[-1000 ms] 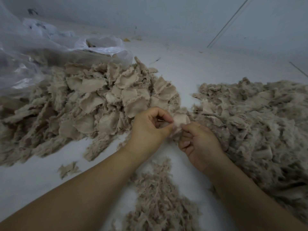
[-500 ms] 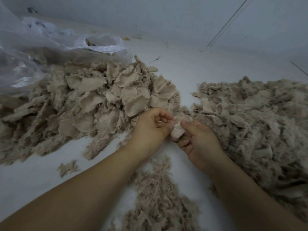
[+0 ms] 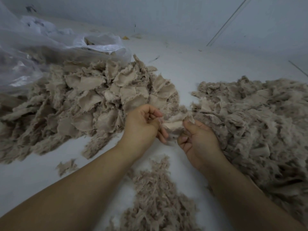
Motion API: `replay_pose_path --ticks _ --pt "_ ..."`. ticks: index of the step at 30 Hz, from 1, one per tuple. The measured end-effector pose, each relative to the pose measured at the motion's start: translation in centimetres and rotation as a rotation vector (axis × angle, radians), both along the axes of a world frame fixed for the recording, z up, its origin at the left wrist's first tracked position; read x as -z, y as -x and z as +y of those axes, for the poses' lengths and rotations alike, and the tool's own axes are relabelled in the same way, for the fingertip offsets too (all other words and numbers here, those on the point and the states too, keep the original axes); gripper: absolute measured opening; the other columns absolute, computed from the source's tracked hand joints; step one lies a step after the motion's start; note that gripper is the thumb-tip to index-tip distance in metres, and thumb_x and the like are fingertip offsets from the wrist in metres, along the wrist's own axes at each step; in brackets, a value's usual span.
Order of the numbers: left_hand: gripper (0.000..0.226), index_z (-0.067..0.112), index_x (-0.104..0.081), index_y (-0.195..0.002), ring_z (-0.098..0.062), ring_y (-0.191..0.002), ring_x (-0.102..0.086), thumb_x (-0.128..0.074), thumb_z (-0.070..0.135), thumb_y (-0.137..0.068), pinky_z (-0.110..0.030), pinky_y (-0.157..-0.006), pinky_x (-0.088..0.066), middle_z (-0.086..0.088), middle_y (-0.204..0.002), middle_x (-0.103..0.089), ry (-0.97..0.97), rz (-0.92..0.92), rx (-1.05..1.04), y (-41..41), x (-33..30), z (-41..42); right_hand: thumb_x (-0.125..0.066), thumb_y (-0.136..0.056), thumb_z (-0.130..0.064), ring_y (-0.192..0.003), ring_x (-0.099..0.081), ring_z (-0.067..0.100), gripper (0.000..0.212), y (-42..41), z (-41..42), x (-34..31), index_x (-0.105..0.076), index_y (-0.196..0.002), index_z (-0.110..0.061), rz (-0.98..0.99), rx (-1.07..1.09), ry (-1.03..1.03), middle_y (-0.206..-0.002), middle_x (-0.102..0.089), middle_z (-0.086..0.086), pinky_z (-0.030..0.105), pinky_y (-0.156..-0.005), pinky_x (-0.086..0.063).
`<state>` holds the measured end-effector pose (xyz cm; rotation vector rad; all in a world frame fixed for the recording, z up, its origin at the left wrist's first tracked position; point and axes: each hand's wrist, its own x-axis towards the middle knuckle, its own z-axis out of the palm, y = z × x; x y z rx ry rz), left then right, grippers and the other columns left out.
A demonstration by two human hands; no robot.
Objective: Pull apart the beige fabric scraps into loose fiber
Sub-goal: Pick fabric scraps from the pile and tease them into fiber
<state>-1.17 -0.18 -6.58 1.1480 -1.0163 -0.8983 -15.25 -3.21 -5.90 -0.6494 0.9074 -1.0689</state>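
Scrap (image 3: 174, 125) at frame centre now stretched wider than half a second ago, left hand (image 3: 143, 126) and right hand (image 3: 198, 141) each pinching an end; we judge tearing underway.

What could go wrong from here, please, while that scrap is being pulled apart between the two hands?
1. The left hand and right hand pinch only the scrap's edges, so it may slip free rather than fray.
2. The scrap pile and fiber pile lie close together; a dropped piece could land among the wrong ones.
3. Loose fiber could drift across the white surface.
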Motion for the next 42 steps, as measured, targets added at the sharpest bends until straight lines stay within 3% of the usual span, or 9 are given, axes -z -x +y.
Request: replay_pose_path --ticks 5,9,11,17,26,32,35,37,42 --pt "0.014 -0.004 -0.057 -0.083 -0.025 -0.038 -0.057 -0.053 -0.016 -0.089 -0.026 -0.035 -0.043 -0.016 -0.059 -0.062 0.010 -0.040 0.046 -1.5 -0.9 0.1 -0.043 -0.104 -0.011 -0.057 -0.039 0.010 0.019 0.2 -0.2 -0.1 -0.057 -0.092 -0.007 -0.011 0.036 -0.035 -0.084 -0.059 0.010 0.012 -0.040 -0.031" --pt "0.028 -0.004 -0.066 -0.080 -0.022 -0.037 -0.059 -0.068 0.022 -0.090 -0.023 -0.037 -0.046 -0.020 -0.073 -0.071 -0.230 -0.198 0.709 -2.4 -1.8 1.1 -0.047 -0.102 -0.011 -0.050 -0.045 0.011 0.018 0.1 0.3 0.0 -0.057 -0.087 -0.007 0.115 -0.052 0.081 -0.075 -0.054 0.011 0.019 -0.043 -0.035" --pt "0.037 -0.002 -0.069 -0.081 -0.019 -0.036 -0.058 -0.068 0.035 -0.088 -0.022 -0.037 -0.046 -0.017 -0.076 -0.073 -0.303 -0.335 0.792 -2.0 -2.0 1.4 -0.052 -0.100 -0.010 -0.043 -0.047 0.010 0.017 0.2 0.4 -0.1 -0.056 -0.083 -0.007 0.119 -0.071 0.086 -0.066 -0.053 0.008 0.018 -0.038 -0.037" --pt "0.026 0.011 -0.060 -0.087 -0.017 -0.032 -0.048 -0.072 0.033 -0.086 -0.019 -0.033 -0.034 -0.007 -0.052 -0.062 -0.200 -0.293 0.202 -0.4 -1.9 -0.1 -0.062 -0.094 -0.011 -0.052 -0.039 0.015 0.023 0.4 0.1 0.4 -0.050 -0.073 -0.010 0.163 -0.118 0.134 -0.070 -0.046 0.014 0.019 -0.042 -0.037" --pt "0.028 0.012 -0.055 -0.072 -0.019 -0.031 -0.046 -0.054 0.015 -0.099 -0.020 -0.033 -0.033 -0.006 -0.046 -0.055 -0.120 -0.177 -0.040 -0.7 -0.8 -1.3 -0.050 -0.101 -0.012 -0.042 -0.029 0.005 0.030 0.3 -0.1 0.5 -0.052 -0.072 -0.004 0.088 -0.048 0.085 -0.051 -0.034 0.000 0.015 -0.040 -0.029" --pt "0.011 0.011 -0.059 -0.081 0.005 -0.058 -0.057 -0.057 0.007 -0.091 -0.021 -0.047 -0.037 0.022 -0.057 -0.057 0.075 -1.002 -0.164 -3.5 0.6 -1.5 -0.050 -0.102 -0.013 -0.041 -0.025 0.004 0.033 0.5 -0.1 0.3 -0.053 -0.070 -0.005 0.061 0.019 0.008 -0.049 -0.027 -0.005 0.015 -0.039 -0.030" --pt "0.007 0.008 -0.060 -0.088 -0.035 -0.069 -0.062 -0.053 0.009 -0.090 -0.035 -0.053 -0.042 -0.004 -0.070 -0.064 0.066 -1.311 -0.175 -5.6 0.6 -2.5 -0.050 -0.102 -0.015 -0.041 -0.025 0.004 0.033 0.5 0.0 0.2 -0.053 -0.071 -0.005 0.060 0.011 0.000 -0.051 -0.028 -0.004 0.015 -0.039 -0.030" --pt "0.004 0.006 -0.059 -0.090 -0.037 -0.058 -0.058 -0.057 0.005 -0.086 -0.037 -0.048 -0.043 -0.017 -0.068 -0.061 0.157 -1.450 -0.106 -6.5 0.4 -3.0 -0.050 -0.102 -0.016 -0.041 -0.026 0.005 0.033 0.5 0.0 0.2 -0.053 -0.071 -0.005 0.055 0.003 0.000 -0.052 -0.028 -0.004 0.015 -0.039 -0.030" --pt "0.042 0.015 -0.062 -0.128 -0.027 -0.043 -0.055 -0.062 0.007 -0.086 -0.029 -0.041 -0.045 -0.010 -0.058 -0.063 0.323 -1.551 0.183 -8.1 0.0 -4.2 -0.050 -0.102 -0.016 -0.042 -0.027 0.006 0.033 0.4 0.0 0.2 -0.053 -0.071 -0.004 0.065 -0.013 0.007 -0.049 -0.031 -0.005 0.015 -0.038 -0.032"
